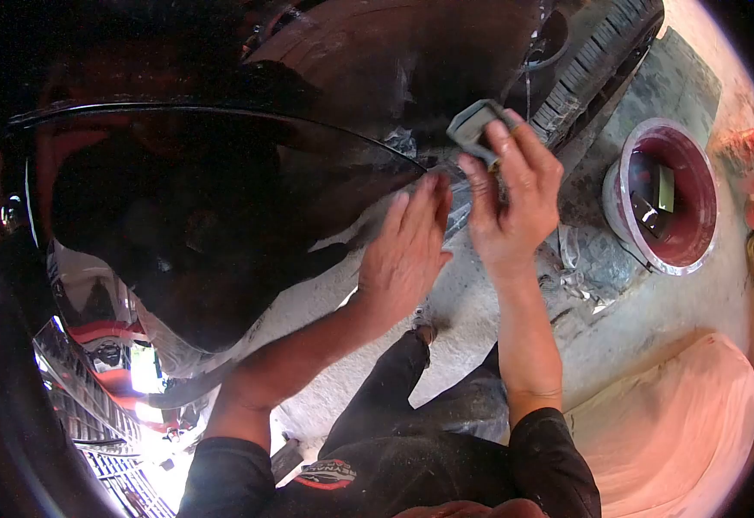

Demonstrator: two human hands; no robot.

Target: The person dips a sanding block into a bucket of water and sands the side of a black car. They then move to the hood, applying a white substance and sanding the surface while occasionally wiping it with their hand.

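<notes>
A glossy black car panel (178, 207) fills the left and top of the head view, crossed by a curved seam. My left hand (404, 246) lies flat with its fingers stretched out, fingertips at the panel's lower edge near the end of the seam. To its right, my right hand (519, 190) pinches a grey-green piece of folded sandpaper (473, 128) between thumb and fingers. The sandpaper is tilted and overlaps the dusty dark bodywork near the wheel arch in this view. Pale dusty smears and a wet-looking patch mark the bodywork around both hands.
A tire (597, 73) stands at the upper right. Beside it, a reddish bucket (631, 177) holds dark liquid and a greenish rectangular piece. A pale orange cloth-like cover (679, 423) lies at the lower right. My legs stand on the grey floor below.
</notes>
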